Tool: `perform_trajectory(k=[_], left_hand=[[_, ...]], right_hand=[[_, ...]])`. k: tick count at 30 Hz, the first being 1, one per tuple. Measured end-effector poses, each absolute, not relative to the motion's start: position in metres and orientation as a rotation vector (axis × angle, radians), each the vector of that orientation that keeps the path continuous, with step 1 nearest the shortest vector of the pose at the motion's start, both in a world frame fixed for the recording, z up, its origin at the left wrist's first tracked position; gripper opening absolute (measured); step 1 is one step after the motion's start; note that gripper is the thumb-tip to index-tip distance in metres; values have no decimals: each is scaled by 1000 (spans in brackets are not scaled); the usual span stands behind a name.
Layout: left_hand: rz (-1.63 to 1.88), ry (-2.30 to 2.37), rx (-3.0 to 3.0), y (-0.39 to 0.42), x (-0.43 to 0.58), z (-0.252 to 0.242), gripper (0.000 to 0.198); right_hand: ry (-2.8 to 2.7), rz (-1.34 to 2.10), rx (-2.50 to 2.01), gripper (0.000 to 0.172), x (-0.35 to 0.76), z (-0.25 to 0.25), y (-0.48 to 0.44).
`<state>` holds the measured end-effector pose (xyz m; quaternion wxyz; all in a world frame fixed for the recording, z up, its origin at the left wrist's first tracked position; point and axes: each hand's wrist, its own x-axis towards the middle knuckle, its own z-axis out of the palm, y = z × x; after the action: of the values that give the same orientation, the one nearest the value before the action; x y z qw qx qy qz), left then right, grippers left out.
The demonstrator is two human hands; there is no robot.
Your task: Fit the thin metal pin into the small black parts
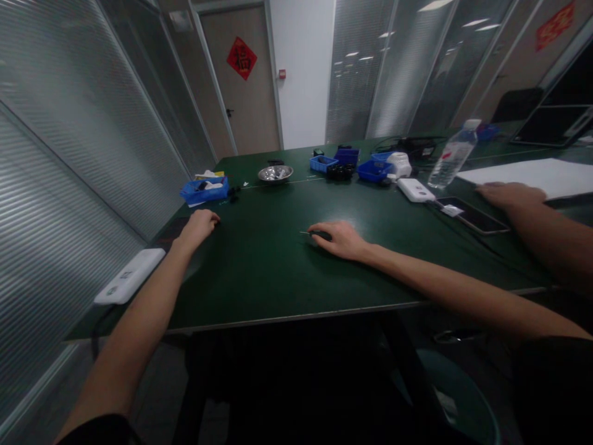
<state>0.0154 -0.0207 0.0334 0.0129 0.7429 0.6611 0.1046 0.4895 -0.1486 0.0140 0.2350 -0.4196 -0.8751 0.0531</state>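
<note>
My right hand (340,240) rests on the green table (259,266), fingers closed round a small screwdriver (323,235). The dark handle shows under the fingers, and its thin metal shaft points left. Over at the table's left side, my left hand (198,227) lies with its fingers curled down. Something small and dark shows at those fingertips, too blurred to name. Beyond the left hand stands a blue tray (206,193) with white and yellow items. A shiny metal bowl (276,174) with small pieces in it sits farther back, between the two hands.
A white power bank (130,277) lies beside my left forearm. At the right are blue bins (372,172), a water bottle (453,157), another white device (416,190) and a phone (473,216). Another person's hand (514,194) rests near a white sheet (546,175).
</note>
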Motion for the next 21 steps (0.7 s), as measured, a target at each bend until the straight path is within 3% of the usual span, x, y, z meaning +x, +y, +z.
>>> perform_trajectory(k=[21], left_hand=[[666,2153,2332,-36,15,38,30]], right_hand=[[-2405,140,-1136,39,488,17,-151]])
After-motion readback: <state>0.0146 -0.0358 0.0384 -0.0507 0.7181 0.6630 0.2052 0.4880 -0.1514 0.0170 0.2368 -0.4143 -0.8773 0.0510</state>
